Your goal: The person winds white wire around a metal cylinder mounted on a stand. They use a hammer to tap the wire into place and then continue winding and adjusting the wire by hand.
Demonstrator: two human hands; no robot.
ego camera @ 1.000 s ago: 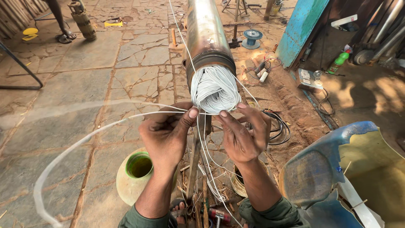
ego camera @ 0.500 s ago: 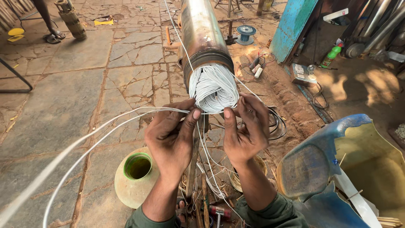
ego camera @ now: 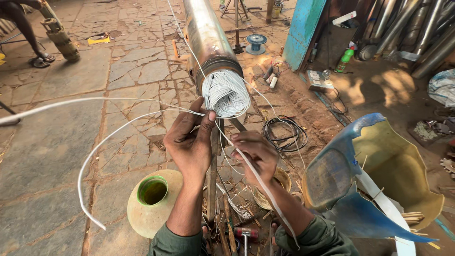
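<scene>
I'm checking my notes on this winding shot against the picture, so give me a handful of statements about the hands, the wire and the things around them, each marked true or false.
1. The left hand pinches white wire that sweeps off to the left. True.
2. The metal cylinder has a bundle of white wire coils bulging from its near end. True.
3. The right hand rests on the blue spool. False: the spool lies far off on the ground; the right hand works wire just below the coils.
4. The pale jar beneath the left forearm has a red rim. False: its rim is green.
5. A broken blue shell stands to the right. True.
</scene>
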